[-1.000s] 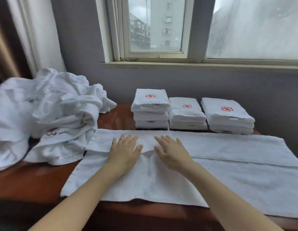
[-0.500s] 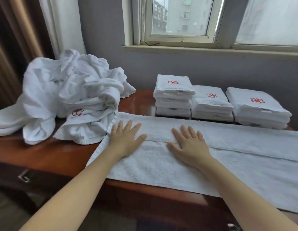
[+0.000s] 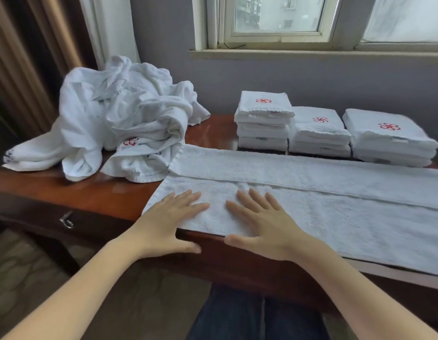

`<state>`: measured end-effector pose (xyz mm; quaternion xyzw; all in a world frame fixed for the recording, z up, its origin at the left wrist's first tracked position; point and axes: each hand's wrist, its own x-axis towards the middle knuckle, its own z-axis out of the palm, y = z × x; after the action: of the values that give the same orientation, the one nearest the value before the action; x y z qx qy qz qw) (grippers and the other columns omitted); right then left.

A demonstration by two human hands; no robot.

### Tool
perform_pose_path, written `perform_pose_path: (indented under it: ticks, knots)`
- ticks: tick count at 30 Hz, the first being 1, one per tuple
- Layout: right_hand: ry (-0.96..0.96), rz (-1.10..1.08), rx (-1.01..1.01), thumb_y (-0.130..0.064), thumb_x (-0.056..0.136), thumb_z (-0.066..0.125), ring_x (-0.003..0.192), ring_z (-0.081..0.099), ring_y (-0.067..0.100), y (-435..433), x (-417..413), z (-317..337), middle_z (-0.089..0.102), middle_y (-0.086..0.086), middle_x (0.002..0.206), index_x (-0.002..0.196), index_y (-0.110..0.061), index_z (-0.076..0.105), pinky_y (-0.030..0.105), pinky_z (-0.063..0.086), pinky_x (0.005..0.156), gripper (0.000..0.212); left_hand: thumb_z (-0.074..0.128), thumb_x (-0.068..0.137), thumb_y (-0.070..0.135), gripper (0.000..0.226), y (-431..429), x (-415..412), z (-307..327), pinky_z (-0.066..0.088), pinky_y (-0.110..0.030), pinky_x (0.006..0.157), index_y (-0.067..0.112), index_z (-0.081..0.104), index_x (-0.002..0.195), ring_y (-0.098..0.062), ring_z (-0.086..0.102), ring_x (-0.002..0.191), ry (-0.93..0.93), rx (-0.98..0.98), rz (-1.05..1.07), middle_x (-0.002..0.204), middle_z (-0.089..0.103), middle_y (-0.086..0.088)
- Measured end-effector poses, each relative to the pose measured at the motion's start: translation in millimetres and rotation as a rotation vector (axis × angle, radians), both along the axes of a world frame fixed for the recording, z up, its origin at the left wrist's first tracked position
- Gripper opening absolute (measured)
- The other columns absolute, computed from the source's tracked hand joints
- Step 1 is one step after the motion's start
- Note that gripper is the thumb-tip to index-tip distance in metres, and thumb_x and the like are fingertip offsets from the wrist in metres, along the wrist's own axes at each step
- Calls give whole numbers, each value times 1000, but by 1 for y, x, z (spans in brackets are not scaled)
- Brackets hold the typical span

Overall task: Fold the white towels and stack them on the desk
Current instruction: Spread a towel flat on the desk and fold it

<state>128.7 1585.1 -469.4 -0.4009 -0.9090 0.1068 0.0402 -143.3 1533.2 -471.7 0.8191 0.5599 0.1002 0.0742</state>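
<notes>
1. Dark trousers show at the bottom edge, cut off by the frame.
2. The left hand and right hand lie palm down, close together. Their fingers are straight and slightly spread, pressing the near strip of the flat towel. The thumbs hang past the front edge of the desk, and the palms hide the hem beneath.
3. The flat towel stretches along the desk front with a long fold edge running across it. Its right end leaves the frame.
4. A crumpled towel pile sits at the left, touching the flat towel's end. The towels in it cannot be counted.
5. Three folded stacks with red emblems stand side by side behind.
6. The window is cropped above.
</notes>
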Motion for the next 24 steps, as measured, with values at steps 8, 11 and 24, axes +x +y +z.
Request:
perform_pose_path:
  ticks: [8,11,24]
  knots:
    - [-35,44,87,-85,79,32,148,-22,11,-8,10,-5,-11,-11,164,153,-48,-1,38,-12,121,89,83,75,36,45,-22,-35,3,31,-25,114,56,66,112,18,39,129,-339,20,132,125,50,46]
    - [-16,47,111,-82,82,32,149,-19,12,-13,10,-6,-9,-10,164,154,-47,0,38,-11,122,86,82,77,32,34,-28,-36,-2,39,-19,109,48,73,106,14,49,123,-403,86,150,118,58,41]
    - [250,-100,230,-39,93,55,99,60,9,-20,22,20,66,-14,104,102,-29,67,31,50,77,17,60,92,47,6,-9,-20,27,39,-13,66,42,57,88,13,57,83,-344,391,327,83,64,30]
